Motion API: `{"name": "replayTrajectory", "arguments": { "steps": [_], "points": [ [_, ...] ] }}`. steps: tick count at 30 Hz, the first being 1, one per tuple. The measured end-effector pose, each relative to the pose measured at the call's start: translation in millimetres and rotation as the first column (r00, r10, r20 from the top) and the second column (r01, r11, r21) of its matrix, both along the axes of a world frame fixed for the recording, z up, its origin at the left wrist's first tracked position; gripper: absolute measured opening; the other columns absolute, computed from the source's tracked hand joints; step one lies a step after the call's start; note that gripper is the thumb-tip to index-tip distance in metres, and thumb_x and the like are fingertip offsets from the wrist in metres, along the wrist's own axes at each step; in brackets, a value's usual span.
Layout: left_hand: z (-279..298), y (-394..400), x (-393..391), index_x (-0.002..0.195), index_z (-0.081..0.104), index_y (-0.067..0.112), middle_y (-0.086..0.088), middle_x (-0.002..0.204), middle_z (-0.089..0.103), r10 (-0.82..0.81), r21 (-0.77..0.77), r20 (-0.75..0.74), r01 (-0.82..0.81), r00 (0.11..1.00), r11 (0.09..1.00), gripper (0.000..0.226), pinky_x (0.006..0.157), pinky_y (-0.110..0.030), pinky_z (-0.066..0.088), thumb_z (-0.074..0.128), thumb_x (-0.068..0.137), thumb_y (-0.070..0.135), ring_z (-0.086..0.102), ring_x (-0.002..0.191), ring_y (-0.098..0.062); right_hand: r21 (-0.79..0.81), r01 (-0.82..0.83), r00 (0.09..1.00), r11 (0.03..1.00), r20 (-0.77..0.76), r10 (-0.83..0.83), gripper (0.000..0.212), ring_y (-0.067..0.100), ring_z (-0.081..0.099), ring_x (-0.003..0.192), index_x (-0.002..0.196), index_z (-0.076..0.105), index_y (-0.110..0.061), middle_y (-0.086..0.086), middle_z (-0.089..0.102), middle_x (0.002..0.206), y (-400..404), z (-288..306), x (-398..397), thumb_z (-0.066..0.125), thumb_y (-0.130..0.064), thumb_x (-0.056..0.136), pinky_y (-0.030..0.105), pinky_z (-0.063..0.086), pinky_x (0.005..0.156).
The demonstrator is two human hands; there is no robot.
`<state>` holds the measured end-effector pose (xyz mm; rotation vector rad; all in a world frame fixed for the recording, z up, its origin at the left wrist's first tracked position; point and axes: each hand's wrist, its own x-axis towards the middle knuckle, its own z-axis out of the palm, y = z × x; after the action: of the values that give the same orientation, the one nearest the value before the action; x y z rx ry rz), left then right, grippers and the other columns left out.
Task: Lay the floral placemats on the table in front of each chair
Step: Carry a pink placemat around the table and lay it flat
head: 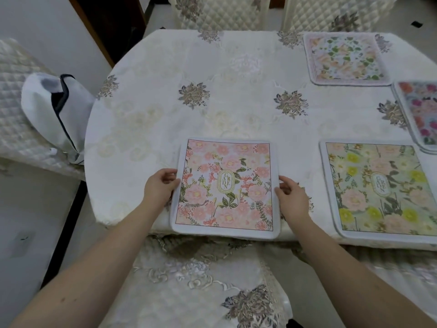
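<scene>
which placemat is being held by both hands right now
The pink placemat at the near table edge: the left hand and right hand pinch its sides. The yellow-flowered placemat and the two farther placemats lie untouched.

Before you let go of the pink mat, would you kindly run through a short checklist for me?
1. Both hands on the mat: ok. The left hand and right hand pinch the side edges of the pink floral placemat with the oval garden label.
2. Mat flat on the embroidered cream tablecloth: ok, apart from item 3.
3. Near edge fully on the table: not ok, it overhangs the table's rim slightly.
4. Clear of the yellow floral placemat: ok, a gap shows.
5. Lined up with the near chair's embroidered cover: ok, roughly.
6. Far left chair with quilted cover served: not ok, no mat before it.
</scene>
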<state>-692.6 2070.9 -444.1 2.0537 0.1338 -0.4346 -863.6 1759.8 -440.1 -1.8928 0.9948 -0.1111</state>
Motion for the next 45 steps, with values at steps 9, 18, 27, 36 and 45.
{"name": "replayTrajectory", "arguments": {
  "steps": [9, 18, 27, 36, 45],
  "points": [
    [-5, 0, -3, 0.109, 0.067, 0.021, 0.006, 0.089, 0.068, -0.046, 0.06, 0.086, 0.041, 0.995, 0.997, 0.023, 0.074, -0.017, 0.052, 0.072, 0.088, 0.014, 0.064, 0.08, -0.004, -0.115, -0.019, 1.0, 0.993, -0.013, 0.018, 0.037, 0.013, 0.057, 0.094, 0.134, 0.058, -0.019, 0.0, 0.063, 0.107, 4, -3, -1, 0.059, -0.016, 0.097, 0.026, 0.043, 0.083],
    [3, -35, 9, 0.133, 0.053, 0.022, 0.002, 0.119, 0.057, -0.094, 0.199, 0.334, 0.028, 0.938, 0.98, 0.036, 0.09, -0.026, 0.044, 0.051, 0.097, 0.019, 0.054, 0.105, -0.01, -0.283, -0.167, 0.981, 0.945, 0.045, 0.187, 0.041, 0.02, 0.04, 0.13, 0.141, 0.049, -0.017, 0.005, 0.05, 0.139, 19, 18, 46, 0.047, -0.016, 0.1, 0.036, 0.033, 0.109],
    [2, -129, 37, 0.144, 0.047, 0.009, -0.009, 0.15, 0.047, -0.677, 0.516, 0.384, 0.462, 0.627, 0.721, 0.046, 0.118, -0.038, 0.024, 0.043, 0.099, 0.013, 0.036, 0.142, -0.023, -0.369, -0.476, 0.864, 0.798, -0.026, 0.503, 0.054, 0.022, 0.017, 0.151, 0.154, 0.027, -0.006, 0.009, 0.025, 0.162, 49, 10, 142, 0.038, -0.014, 0.101, 0.035, 0.013, 0.123],
    [-37, -111, 52, 0.156, 0.019, 0.015, -0.002, 0.164, 0.016, -0.883, 0.76, 0.217, 0.496, 0.417, 0.42, 0.059, 0.124, -0.038, 0.007, 0.011, 0.103, 0.039, 0.008, 0.152, -0.015, -0.536, -0.616, 0.781, 0.577, -0.315, 0.54, 0.058, 0.016, 0.002, 0.154, 0.158, 0.013, -0.012, 0.003, 0.009, 0.167, 55, -35, 148, 0.026, -0.03, 0.104, 0.035, -0.002, 0.124],
    [-42, -81, 72, 0.157, -0.004, 0.023, 0.006, 0.164, -0.008, -0.829, 0.782, 0.155, 0.445, 0.538, 0.436, 0.066, 0.123, -0.034, -0.003, 0.011, 0.101, 0.053, -0.009, 0.151, -0.009, -0.533, -0.565, 0.825, 0.63, -0.364, 0.431, 0.067, 0.014, -0.001, 0.153, 0.159, 0.008, -0.015, 0.002, 0.005, 0.167, 16, -40, 129, 0.026, -0.045, 0.102, 0.036, -0.007, 0.123]
  ]
}}
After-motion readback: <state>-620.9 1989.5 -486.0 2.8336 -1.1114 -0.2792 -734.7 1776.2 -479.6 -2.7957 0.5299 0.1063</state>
